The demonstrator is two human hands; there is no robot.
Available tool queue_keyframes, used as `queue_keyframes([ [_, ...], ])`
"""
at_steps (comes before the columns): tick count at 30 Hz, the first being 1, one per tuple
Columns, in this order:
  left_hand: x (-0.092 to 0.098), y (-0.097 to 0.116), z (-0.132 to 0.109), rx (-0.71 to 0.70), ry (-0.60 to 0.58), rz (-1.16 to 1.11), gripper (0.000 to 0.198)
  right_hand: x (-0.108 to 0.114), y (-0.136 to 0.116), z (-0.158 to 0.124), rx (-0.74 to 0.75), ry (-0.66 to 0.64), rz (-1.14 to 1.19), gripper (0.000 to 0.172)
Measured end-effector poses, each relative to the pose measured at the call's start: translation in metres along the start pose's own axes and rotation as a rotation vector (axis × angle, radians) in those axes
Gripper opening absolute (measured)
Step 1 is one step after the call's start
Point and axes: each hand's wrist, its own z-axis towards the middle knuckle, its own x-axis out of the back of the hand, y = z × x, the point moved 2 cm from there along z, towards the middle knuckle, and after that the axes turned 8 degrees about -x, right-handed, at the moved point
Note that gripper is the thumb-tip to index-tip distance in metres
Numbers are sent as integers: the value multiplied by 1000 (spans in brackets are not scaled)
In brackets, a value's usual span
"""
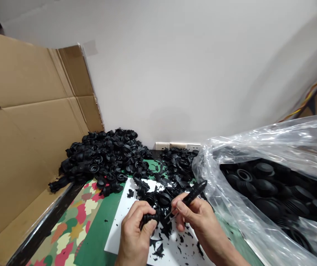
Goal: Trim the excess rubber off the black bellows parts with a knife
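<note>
My left hand (134, 232) is wrapped round a black ribbed rubber bellows (148, 218), with thumb and forefinger pressed on it. Between the fingers and thumb of my right hand (198, 216) is a black-handled trimming tool (195, 193); its thin metal tip points down and left, close to the bellows but apart from it as far as I can tell. Under both hands lies a white sheet (116, 236), strewn with torn black rubber scraps (158, 251). Several more black rubber parts (164, 198) sit just beyond my fingers.
At the back left rises a large heap of black rubber parts (105, 155); a smaller pile (180, 160) lies beside it. A clear plastic bag (211, 166) full of rubber parts stands right. Cardboard (30, 111) walls the left side. Power sockets (177, 146) line the wall.
</note>
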Motion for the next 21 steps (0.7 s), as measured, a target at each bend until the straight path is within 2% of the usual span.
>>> queue_keyframes([
  [7,-2,-1,0,108,42,-105,17,-8,-2,-6,46,18,33,36],
  [13,-7,-3,-4,393,94,-234,21,-15,0,-12,79,47,66,28],
  [17,-8,-2,-3,393,86,-300,16,-14,5,-10,108,65,42,26],
  [21,-7,-2,-1,320,115,-303,20,-13,10,-5,105,30,12,28],
])
